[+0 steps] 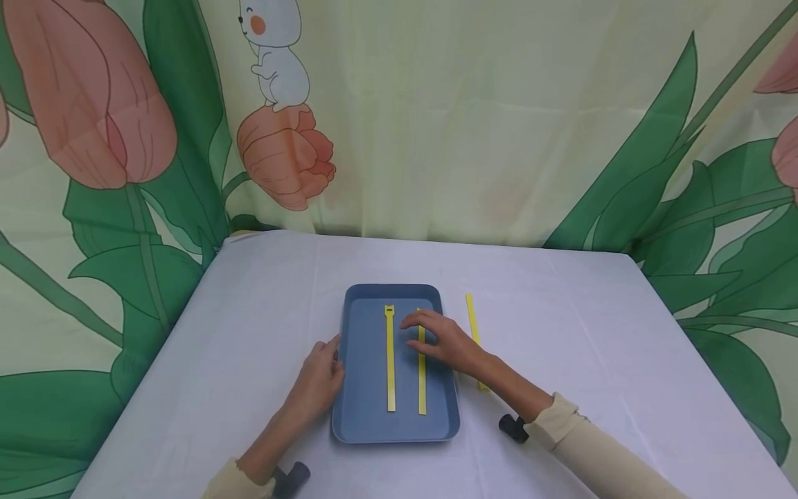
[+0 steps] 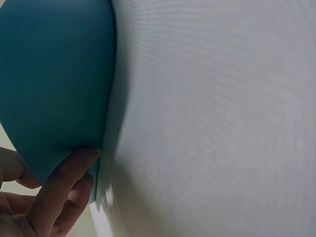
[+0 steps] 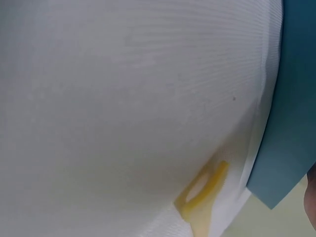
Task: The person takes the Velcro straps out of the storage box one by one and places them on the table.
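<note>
A blue rectangular tray lies on the white cloth. Inside it are two long, thin yellow straps: a left strap with a slotted head at its far end, and a right strap partly hidden by fingers. My left hand grips the tray's left side, its fingers against the outer wall. Over the right strap hovers my right hand, thumb and fingers apart and bent, nothing visible between them. Outside the tray, partly behind the right forearm, lies a third yellow strap; its end lifts off the cloth in the right wrist view.
The white-clothed table extends around the tray on all sides. Behind it hangs a curtain printed with tulips and a white animal. Each wrist carries a small black device, such as the right one.
</note>
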`<state>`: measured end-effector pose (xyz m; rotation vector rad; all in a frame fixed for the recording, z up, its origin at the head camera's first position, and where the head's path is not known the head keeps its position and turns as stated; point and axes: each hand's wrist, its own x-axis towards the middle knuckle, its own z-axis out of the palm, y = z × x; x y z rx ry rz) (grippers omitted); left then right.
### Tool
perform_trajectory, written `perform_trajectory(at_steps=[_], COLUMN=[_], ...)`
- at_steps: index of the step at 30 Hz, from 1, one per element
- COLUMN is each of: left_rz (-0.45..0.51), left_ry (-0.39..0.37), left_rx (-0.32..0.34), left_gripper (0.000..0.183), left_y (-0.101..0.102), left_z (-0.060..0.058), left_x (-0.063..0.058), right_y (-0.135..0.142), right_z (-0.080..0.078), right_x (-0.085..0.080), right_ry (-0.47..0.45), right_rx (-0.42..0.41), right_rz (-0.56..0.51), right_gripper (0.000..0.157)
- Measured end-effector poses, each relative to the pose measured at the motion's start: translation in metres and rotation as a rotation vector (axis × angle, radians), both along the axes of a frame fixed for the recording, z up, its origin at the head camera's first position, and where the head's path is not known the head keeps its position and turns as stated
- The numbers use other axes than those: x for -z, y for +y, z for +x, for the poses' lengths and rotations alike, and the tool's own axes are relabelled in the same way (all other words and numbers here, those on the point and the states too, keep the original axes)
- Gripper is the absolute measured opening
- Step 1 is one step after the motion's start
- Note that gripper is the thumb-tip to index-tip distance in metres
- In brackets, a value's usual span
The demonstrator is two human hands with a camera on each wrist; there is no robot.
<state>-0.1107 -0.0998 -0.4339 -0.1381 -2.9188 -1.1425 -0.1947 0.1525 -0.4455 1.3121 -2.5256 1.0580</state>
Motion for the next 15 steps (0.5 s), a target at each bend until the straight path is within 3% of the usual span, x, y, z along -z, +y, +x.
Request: perform_trajectory(at_steps=[8, 15], left_rz=[0.003, -0.008], left_ry=[0.004, -0.001], left_rx=[0.011, 0.002], left_gripper=[0.050, 0.050], left_y=[0.000, 0.001], left_z=[0.000, 0.000], left_x=[0.000, -0.002], right_y=[-0.007, -0.012], right_z=[0.000, 0.000], right_x=[-0.003, -0.001], right_ry=[-0.065, -0.059], right_rx=[-0.020, -0.027], right_rz=[0.054, 0.060], right_gripper=[0.032, 0.031])
